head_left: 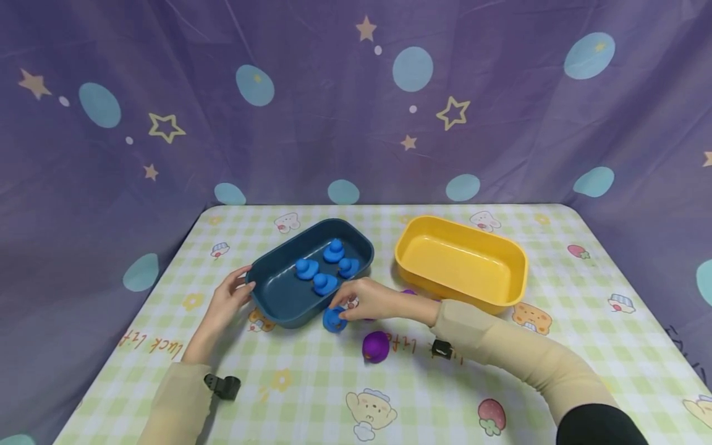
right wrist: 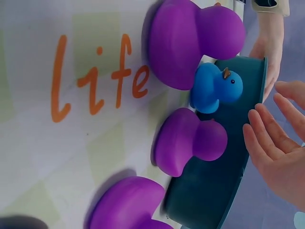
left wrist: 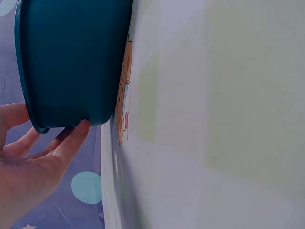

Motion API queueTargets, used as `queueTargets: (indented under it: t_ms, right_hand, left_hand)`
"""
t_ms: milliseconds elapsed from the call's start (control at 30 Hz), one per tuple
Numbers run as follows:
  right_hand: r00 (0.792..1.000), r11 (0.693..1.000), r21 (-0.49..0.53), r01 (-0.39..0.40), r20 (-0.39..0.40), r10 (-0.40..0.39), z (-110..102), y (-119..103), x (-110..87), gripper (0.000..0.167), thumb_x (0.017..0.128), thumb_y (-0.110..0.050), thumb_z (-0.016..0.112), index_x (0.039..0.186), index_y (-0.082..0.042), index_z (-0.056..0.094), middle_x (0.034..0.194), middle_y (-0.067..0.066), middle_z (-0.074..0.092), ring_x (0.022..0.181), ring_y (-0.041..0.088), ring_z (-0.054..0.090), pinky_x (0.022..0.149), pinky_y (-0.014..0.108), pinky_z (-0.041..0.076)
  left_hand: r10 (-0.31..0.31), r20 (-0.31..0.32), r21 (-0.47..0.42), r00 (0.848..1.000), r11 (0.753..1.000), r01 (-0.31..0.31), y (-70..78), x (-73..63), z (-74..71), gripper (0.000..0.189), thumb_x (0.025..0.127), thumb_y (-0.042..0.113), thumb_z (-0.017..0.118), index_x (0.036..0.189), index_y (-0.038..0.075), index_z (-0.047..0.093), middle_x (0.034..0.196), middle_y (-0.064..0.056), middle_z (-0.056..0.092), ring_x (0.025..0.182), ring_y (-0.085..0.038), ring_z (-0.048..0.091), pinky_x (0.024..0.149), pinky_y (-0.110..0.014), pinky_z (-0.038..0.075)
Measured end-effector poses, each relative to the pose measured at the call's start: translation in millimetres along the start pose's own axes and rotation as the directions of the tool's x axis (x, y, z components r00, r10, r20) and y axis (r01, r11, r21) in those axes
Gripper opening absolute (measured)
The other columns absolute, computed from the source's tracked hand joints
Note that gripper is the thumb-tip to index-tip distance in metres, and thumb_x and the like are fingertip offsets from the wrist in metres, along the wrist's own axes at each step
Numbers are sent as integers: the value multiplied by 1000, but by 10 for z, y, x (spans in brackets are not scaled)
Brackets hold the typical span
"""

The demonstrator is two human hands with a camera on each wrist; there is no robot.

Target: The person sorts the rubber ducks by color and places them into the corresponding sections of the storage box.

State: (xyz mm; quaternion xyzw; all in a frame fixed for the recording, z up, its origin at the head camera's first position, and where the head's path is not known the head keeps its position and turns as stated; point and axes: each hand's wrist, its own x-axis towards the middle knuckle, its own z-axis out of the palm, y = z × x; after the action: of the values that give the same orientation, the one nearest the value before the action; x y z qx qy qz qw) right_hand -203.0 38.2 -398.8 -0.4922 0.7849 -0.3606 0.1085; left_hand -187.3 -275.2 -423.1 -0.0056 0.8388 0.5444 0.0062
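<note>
The round-cornered teal basin [head_left: 278,293] stands upright, the left hand [head_left: 229,295] holding the rim at its left end. Four small blue ducks [head_left: 324,284] cluster inside, toward the basin's right end. A fifth duck [right wrist: 204,89], blue, upright and brownish-beaked, sits just outside the basin's near side, the right hand [head_left: 367,299] close above it.

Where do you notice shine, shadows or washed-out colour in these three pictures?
Head view: bright overall, with faint shine inside the yellow tub; left wrist view: dimmer, the tablecloth pale and washed out, a soft shadow near the dark blue tub; right wrist view: soft shadows beside the purple ducks.
</note>
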Motion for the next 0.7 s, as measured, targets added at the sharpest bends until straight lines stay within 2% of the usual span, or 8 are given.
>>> queueTargets:
  t_ms: [133,400,700]
  right_hand:
    - [1000,1000,-11,-3,6,3,21,21,-3,21,78,-9,65,98,0,66,94,10,63,85,21,59,73,24,50]
    - [998,999,-8,-44,34,44,59,16,-14,23,77,-7,66,100,-2,65,95,8,63,87,20,59,75,25,50]
    - [999,999,-40,-16,39,17,128,65,-22,25,76,-7,67,101,-4,65,96,5,61,88,17,57,72,28,50]
  left_hand:
    - [-2,-2,3,1000,1000,2,-6,-1,1,52,93,19,46,138,5,26,124,-27,40,111,-36,44,87,-33,46]
    - [-2,-7,13,1000,1000,2,-11,2,4,51,93,19,46,138,5,27,124,-26,41,111,-36,45,86,-31,46]
    - [-7,1,2,1000,1000,7,-12,2,-4,53,93,22,46,139,6,25,125,-27,40,112,-36,44,88,-35,45]
